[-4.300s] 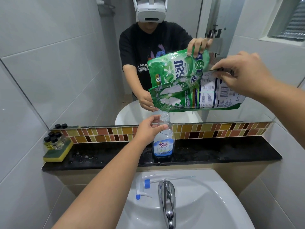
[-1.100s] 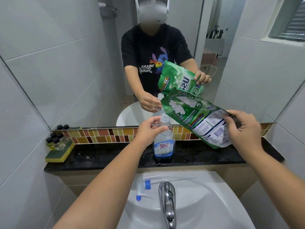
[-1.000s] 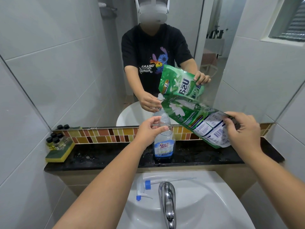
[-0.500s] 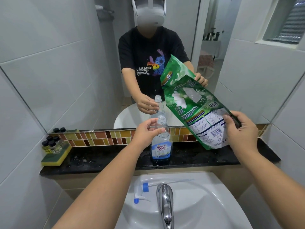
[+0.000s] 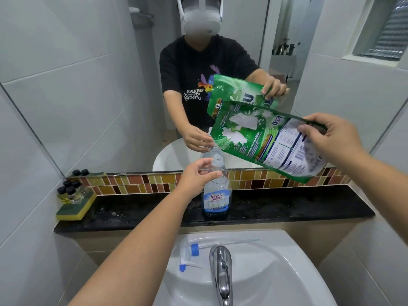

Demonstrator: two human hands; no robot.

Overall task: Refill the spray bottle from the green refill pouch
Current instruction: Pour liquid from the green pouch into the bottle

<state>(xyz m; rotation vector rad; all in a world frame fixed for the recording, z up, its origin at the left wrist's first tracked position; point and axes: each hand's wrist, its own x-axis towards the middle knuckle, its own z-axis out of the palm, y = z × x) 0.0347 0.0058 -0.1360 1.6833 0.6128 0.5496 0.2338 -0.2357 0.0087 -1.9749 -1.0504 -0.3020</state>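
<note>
A clear spray bottle (image 5: 216, 195) with a blue label stands uncapped on the black ledge (image 5: 287, 208). My left hand (image 5: 198, 175) grips its neck. My right hand (image 5: 331, 138) pinches the upper edge of the green refill pouch (image 5: 265, 140), which hangs tilted in the air with its left corner just above and right of the bottle's mouth. The bottle's white and blue spray head (image 5: 189, 252), with its tube, lies on the white sink (image 5: 276, 272) rim.
A chrome tap (image 5: 220, 270) juts over the sink basin. A yellow and green sponge (image 5: 75, 208) carrying several small dark-capped bottles (image 5: 70, 191) sits at the ledge's left end. A mirror above the tiled strip reflects a person and the pouch.
The pouch swung from pouring level down to steeply raised, and has now tipped back toward flat, its left corner lowering near the bottle mouth. My left hand stayed on the neck.
</note>
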